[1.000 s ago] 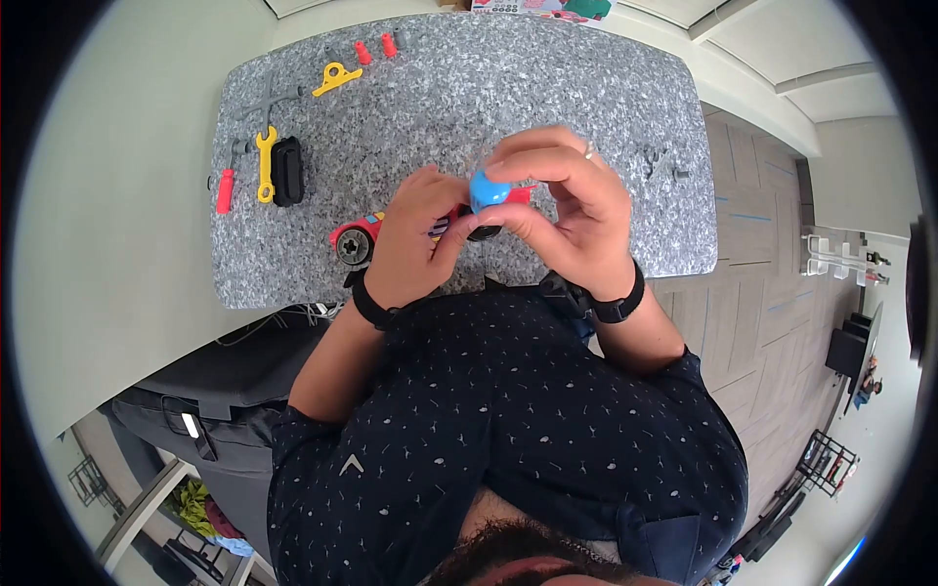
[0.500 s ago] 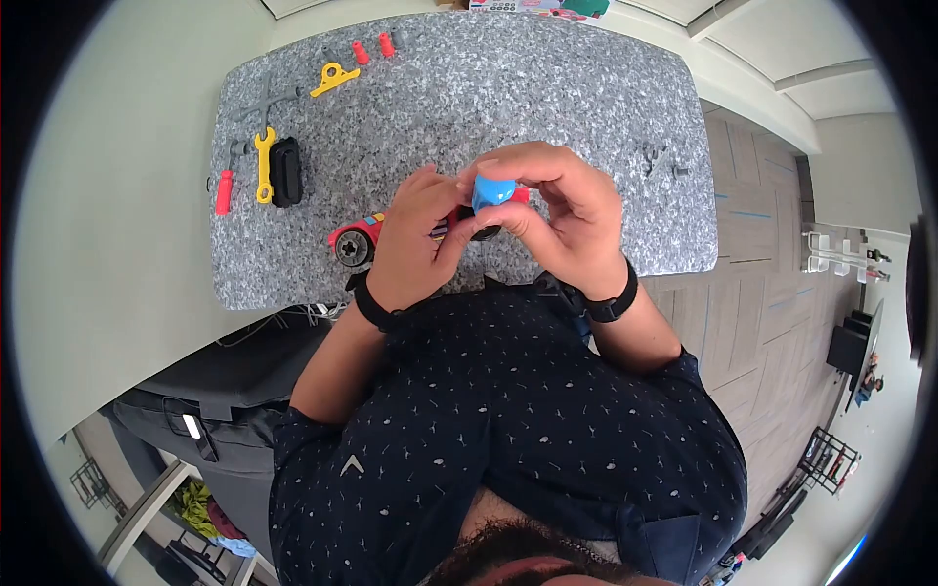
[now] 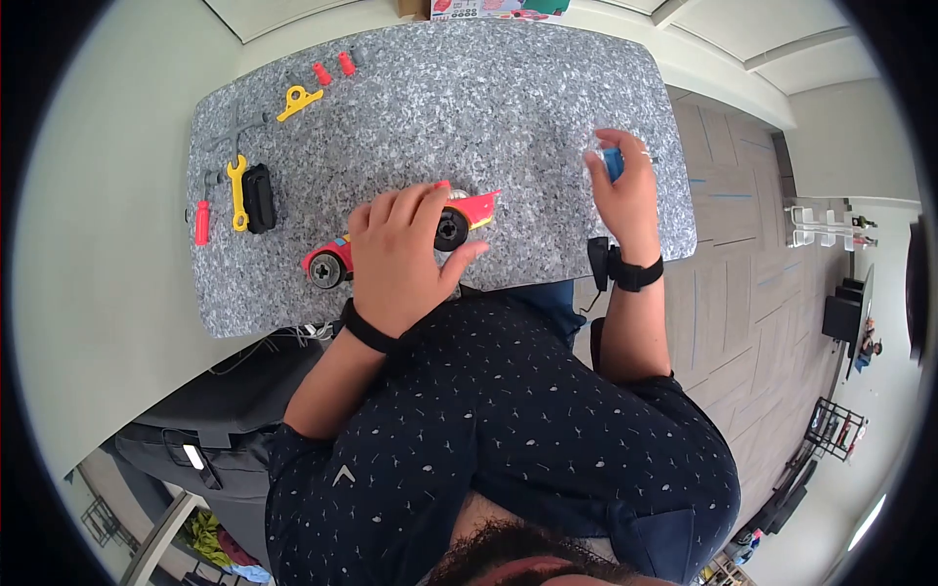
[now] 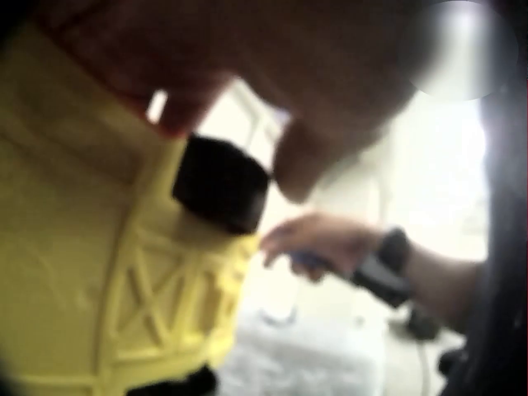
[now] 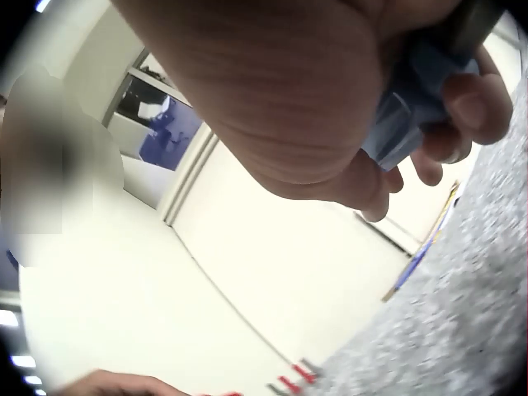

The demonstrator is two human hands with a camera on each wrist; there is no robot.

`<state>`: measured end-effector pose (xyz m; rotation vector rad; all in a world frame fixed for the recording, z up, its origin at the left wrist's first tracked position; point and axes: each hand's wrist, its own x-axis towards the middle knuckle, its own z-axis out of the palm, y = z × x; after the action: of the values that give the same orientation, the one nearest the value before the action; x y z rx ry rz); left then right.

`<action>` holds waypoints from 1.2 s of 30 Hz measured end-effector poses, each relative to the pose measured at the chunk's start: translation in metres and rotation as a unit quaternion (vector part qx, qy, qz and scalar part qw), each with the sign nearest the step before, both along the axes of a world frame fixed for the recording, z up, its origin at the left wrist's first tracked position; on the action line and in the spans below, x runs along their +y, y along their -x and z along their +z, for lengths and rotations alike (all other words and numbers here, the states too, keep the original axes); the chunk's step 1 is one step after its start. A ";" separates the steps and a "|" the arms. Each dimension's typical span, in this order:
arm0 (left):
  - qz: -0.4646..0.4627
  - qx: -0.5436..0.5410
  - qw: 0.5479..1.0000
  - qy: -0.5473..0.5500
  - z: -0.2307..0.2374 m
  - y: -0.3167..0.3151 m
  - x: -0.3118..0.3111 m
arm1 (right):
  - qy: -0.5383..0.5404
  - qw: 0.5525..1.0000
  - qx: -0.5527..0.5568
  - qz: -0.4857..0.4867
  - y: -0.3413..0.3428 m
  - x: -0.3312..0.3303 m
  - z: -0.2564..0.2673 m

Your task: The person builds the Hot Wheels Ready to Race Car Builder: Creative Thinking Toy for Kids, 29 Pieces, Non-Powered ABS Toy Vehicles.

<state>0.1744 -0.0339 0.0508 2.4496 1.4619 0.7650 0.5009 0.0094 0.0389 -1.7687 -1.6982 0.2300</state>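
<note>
A red toy car [image 3: 477, 209] with black wheels stands near the table's front edge. My left hand [image 3: 399, 256] holds it from above, fingers over its body and thumb stretched out to the right. Its yellow underside [image 4: 157, 305] and a dark wheel [image 4: 221, 183] fill much of the left wrist view. Toward the table's right edge, my right hand [image 3: 627, 193] grips a blue toy tool [image 3: 614, 163]. In the right wrist view the blue tool [image 5: 400, 124] sits between thumb and fingers, and much of it is hidden by the hand.
On the table's left lie a yellow wrench [image 3: 238, 195], a black piece [image 3: 260, 199], a red-handled screwdriver [image 3: 201, 223] and a grey cross-shaped tool [image 3: 236, 133]. Farther back are a yellow piece [image 3: 296, 102] and red pegs [image 3: 346, 64]. A printed box [image 3: 479, 10] stands beyond the far edge.
My right hand has moved away from the car to the right with the blue tool. My left hand has shifted onto the car's top, its thumb spread away from it. The head view has shifted.
</note>
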 end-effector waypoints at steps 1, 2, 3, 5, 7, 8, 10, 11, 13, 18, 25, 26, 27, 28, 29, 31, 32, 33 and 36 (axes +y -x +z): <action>0.006 0.025 0.999 0.022 0.007 0.002 -0.002 | -0.026 0.998 -0.048 -0.015 -0.015 0.002 -0.016; 0.011 0.047 0.998 0.038 0.010 0.004 -0.004 | -0.017 0.997 -0.064 -0.029 -0.029 0.004 -0.028; 0.016 0.069 0.996 0.054 0.013 0.009 -0.005 | -0.008 0.996 -0.079 -0.043 -0.043 0.007 -0.040; 0.026 0.090 0.992 0.078 0.013 0.020 -0.007 | 0.017 0.992 -0.098 -0.071 -0.062 0.014 -0.054; 0.037 0.088 0.991 0.096 0.011 0.032 -0.008 | 0.049 0.988 -0.108 -0.100 -0.074 0.022 -0.060; 0.044 0.095 0.989 0.105 0.013 0.037 -0.009 | 0.054 0.986 -0.111 -0.108 -0.077 0.026 -0.062; 0.060 0.108 0.984 0.126 0.016 0.047 -0.011 | 0.064 0.983 -0.119 -0.123 -0.083 0.032 -0.065; 0.064 0.116 0.982 0.135 0.017 0.051 -0.011 | 0.073 0.982 -0.124 -0.125 -0.085 0.036 -0.069; 0.074 0.132 0.976 0.155 0.017 0.059 -0.012 | 0.089 0.979 -0.133 -0.127 -0.090 0.042 -0.079; 0.076 0.074 0.984 0.143 0.004 0.072 -0.013 | 0.089 0.974 -0.162 -0.133 -0.091 0.048 -0.084; 0.080 -0.293 0.917 0.258 -0.017 0.080 -0.003 | 0.041 0.958 -0.204 -0.196 -0.089 0.045 -0.082; 0.051 -0.401 0.864 0.301 -0.020 0.077 -0.003 | 0.018 0.962 -0.200 -0.184 -0.095 0.045 -0.079; 0.036 -0.463 0.836 0.293 -0.021 0.068 -0.004 | 0.012 0.973 -0.150 -0.173 -0.099 0.047 -0.077; 0.020 -0.522 0.804 0.284 -0.018 0.057 -0.004 | 0.005 0.982 -0.099 -0.160 -0.097 0.044 -0.068; 0.004 -0.579 0.768 0.273 -0.017 0.052 -0.005 | 0.000 0.988 -0.048 -0.147 -0.093 0.041 -0.061; 0.019 -0.632 0.713 0.304 -0.033 0.049 -0.007 | 0.043 0.989 0.126 -0.065 -0.074 0.031 -0.046; 0.024 -0.668 0.681 0.300 -0.037 0.041 -0.006 | 0.083 0.969 0.232 -0.024 -0.047 0.019 -0.027; 0.028 -0.702 0.647 0.297 -0.041 0.037 -0.006 | 0.123 0.934 0.334 0.016 -0.020 0.007 -0.012; 0.035 -0.728 0.614 0.303 -0.057 0.033 -0.003 | 0.189 0.870 0.443 0.106 0.045 -0.024 0.007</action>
<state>0.1411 -0.0368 -0.0059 0.6201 0.7743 1.3889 0.4556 -0.0146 0.0462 -1.3508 -1.1760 1.3275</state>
